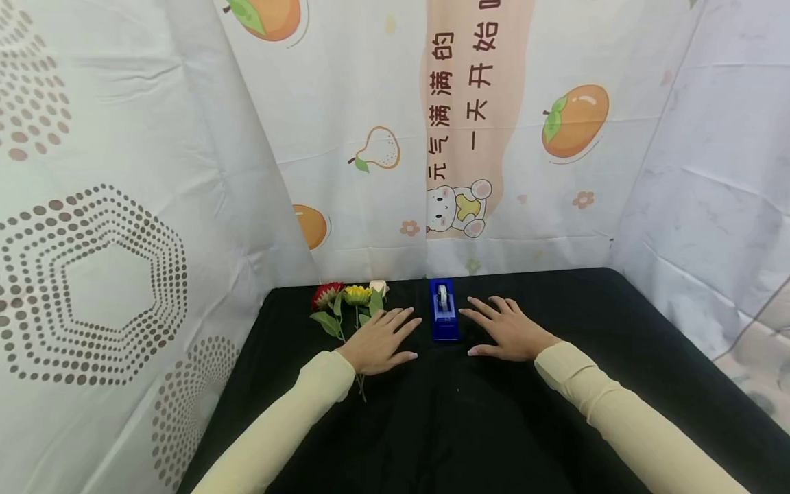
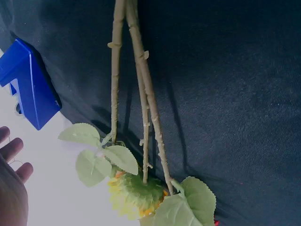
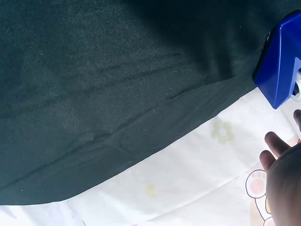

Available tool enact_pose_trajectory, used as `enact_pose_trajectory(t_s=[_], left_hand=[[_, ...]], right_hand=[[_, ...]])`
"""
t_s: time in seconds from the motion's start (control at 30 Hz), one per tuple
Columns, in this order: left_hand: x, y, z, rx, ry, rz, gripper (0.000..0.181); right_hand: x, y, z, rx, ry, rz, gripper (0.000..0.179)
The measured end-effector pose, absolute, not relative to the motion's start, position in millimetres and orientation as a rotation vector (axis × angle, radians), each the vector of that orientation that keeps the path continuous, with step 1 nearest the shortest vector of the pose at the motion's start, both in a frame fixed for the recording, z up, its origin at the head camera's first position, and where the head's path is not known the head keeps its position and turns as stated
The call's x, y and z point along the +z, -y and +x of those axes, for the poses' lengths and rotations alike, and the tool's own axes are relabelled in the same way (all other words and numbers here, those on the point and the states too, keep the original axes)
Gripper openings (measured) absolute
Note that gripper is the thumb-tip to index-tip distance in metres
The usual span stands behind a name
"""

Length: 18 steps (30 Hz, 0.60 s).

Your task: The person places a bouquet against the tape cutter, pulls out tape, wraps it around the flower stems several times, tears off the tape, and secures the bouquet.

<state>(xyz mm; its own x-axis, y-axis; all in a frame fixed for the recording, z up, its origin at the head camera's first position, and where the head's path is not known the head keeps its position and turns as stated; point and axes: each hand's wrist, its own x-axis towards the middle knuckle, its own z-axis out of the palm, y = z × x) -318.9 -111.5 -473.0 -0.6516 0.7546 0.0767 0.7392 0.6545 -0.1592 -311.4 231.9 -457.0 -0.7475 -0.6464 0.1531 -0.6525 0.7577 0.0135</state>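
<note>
A blue tape dispenser (image 1: 444,319) with a roll of tape in it stands near the back of the table, between the two hands. To its left lie artificial flowers: a red one (image 1: 326,295), a yellow one (image 1: 357,295) and a cream one (image 1: 379,286), their green stems (image 2: 153,103) running toward the front. My left hand (image 1: 378,341) is spread above the stems, hiding part of them, and appears to hold nothing. On the dispenser's other side, my right hand (image 1: 509,333) has its fingers spread and holds nothing.
A black cloth (image 1: 469,425) covers the table. White printed curtains (image 1: 370,89) hang behind it and on both sides, close to the table's back edge.
</note>
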Motion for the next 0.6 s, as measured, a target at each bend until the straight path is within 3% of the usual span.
enact_pose_trajectory(t_s=[0.13,0.33,0.6], left_hand=[[-472.6,113.2,-318.1,0.163,2.728,-1.252,0.071],[-468.7,120.0,-318.5,0.347,2.627,-1.273,0.052],[-465.6,146.2,-321.2,0.558,2.581,-1.28,0.047]], right_hand=[[-456.2,-229.2,-311.1,0.052,2.804,1.046,0.086],[-458.0,-224.9,-311.1,0.062,2.81,1.048,0.086],[-464.4,-220.5,-310.4,0.106,2.812,1.077,0.082]])
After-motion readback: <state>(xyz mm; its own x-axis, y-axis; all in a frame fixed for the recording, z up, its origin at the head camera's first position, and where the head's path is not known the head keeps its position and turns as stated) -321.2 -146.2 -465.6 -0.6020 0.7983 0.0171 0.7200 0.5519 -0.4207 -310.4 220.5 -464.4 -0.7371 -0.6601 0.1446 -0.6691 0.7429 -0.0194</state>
